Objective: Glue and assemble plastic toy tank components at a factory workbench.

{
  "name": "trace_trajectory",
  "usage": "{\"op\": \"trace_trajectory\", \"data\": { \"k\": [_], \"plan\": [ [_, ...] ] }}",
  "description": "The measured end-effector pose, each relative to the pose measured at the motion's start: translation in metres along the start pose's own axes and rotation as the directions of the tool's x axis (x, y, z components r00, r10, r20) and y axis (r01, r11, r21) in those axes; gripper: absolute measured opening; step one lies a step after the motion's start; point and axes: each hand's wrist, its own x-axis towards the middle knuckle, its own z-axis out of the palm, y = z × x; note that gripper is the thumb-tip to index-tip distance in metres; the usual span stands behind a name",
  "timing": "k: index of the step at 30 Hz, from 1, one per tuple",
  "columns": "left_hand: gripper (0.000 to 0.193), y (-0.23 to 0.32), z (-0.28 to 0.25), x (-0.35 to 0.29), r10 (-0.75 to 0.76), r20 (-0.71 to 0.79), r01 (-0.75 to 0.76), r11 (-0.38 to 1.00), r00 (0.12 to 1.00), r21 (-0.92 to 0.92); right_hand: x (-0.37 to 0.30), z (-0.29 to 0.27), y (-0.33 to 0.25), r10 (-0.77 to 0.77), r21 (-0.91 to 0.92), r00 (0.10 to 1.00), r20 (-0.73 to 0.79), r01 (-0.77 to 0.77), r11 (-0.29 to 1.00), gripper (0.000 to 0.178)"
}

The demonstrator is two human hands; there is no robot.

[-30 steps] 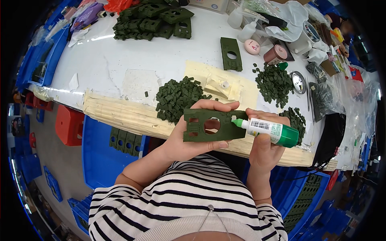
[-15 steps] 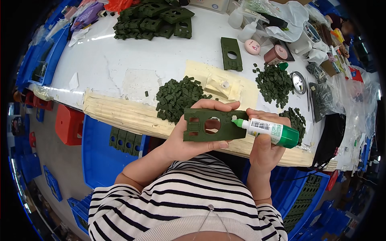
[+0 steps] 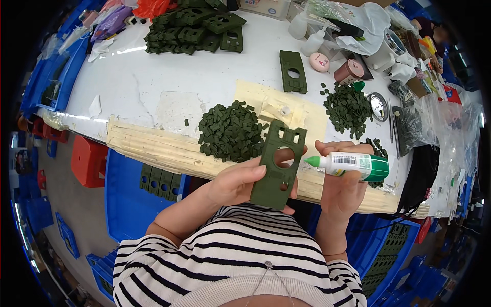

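Observation:
My left hand (image 3: 237,181) is closed on a dark green plastic hull plate (image 3: 271,179) with a large round hole and smaller cut-outs. The plate is tilted nearly upright, its long side running away from me. In my right hand (image 3: 343,192) lies a white glue bottle (image 3: 348,165) with a green base, its green nozzle pointing left. The nozzle tip is apart from the plate, a little to its right. Beyond my left hand a heap of small green plastic pieces (image 3: 230,130) sits on the table. Another heap of small pieces (image 3: 349,107) lies beyond my right hand.
A single green plate (image 3: 293,71) lies further back, and a stack of such plates (image 3: 192,30) stands at the far left. A cream block (image 3: 281,110) rests on yellow paper. Squeeze bottles (image 3: 313,41), a brown-pink jar (image 3: 350,71) and plastic bags crowd the right. Blue crates (image 3: 123,204) flank me below.
My left hand has turned the plate from crosswise to lengthwise. The glue nozzle, over the plate before, is now off it, and my right hand has shifted slightly right.

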Motion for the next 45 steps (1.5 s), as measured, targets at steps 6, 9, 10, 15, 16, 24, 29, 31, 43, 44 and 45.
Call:
{"op": "trace_trajectory", "data": {
  "k": [6, 9, 10, 15, 16, 24, 29, 31, 43, 44, 45],
  "plan": [
    [0.080, -0.0046, 0.0011, -0.0055, -0.114, -0.006, 0.113, 0.969, 0.993, 0.219, 0.0014, 0.0053, 0.0011, -0.022, -0.016, 1.000, 0.009, 0.022, 1.000, 0.045],
    [0.081, -0.0048, 0.0020, -0.0039, -0.121, -0.026, 0.123, 0.940, 0.992, 0.318, -0.0007, 0.0032, 0.0036, -0.033, -0.040, 0.999, 0.022, 0.034, 0.999, 0.044],
    [0.081, -0.0043, 0.0030, -0.0037, -0.126, -0.028, 0.128, 0.936, 0.992, 0.326, -0.0011, 0.0027, 0.0042, -0.041, -0.053, 0.999, 0.026, 0.042, 0.998, 0.044],
    [0.080, -0.0040, 0.0048, -0.0030, -0.122, -0.027, 0.123, 0.916, 0.992, 0.382, -0.0020, 0.0036, 0.0047, -0.057, -0.074, 0.998, 0.015, 0.058, 0.996, 0.044],
    [0.080, -0.0038, 0.0051, -0.0030, -0.121, -0.027, 0.122, 0.915, 0.992, 0.384, -0.0020, 0.0036, 0.0047, -0.064, -0.085, 0.998, 0.019, 0.065, 0.994, 0.045],
    [0.050, -0.0072, -0.0023, -0.0053, -0.077, 0.069, 0.048, 0.933, 0.995, 0.358, -0.0014, 0.0027, 0.0040, -0.088, -0.147, 0.995, 0.037, 0.092, 0.985, 0.043],
    [0.050, -0.0057, 0.0016, -0.0044, -0.047, 0.053, 0.025, 0.933, 0.997, 0.359, -0.0001, 0.0022, 0.0037, -0.097, -0.152, 0.994, 0.050, 0.103, 0.983, 0.042],
    [0.050, -0.0051, 0.0025, -0.0044, -0.042, 0.050, 0.020, 0.930, 0.998, 0.368, 0.0002, 0.0031, 0.0037, -0.100, -0.140, 0.994, 0.047, 0.105, 0.985, 0.042],
    [0.061, -0.0056, 0.0023, -0.0043, -0.079, 0.016, 0.066, 0.918, 0.997, 0.392, -0.0006, 0.0017, 0.0034, -0.115, -0.210, 0.991, 0.066, 0.127, 0.969, 0.042],
    [0.061, -0.0063, 0.0018, -0.0043, -0.076, 0.017, 0.064, 0.918, 0.997, 0.391, -0.0008, 0.0022, 0.0035, -0.112, -0.198, 0.992, 0.060, 0.122, 0.973, 0.041],
    [0.061, -0.0067, 0.0016, -0.0043, -0.074, 0.018, 0.061, 0.919, 0.997, 0.390, -0.0011, 0.0030, 0.0034, -0.110, -0.185, 0.992, 0.054, 0.118, 0.976, 0.041]
  ]
}}
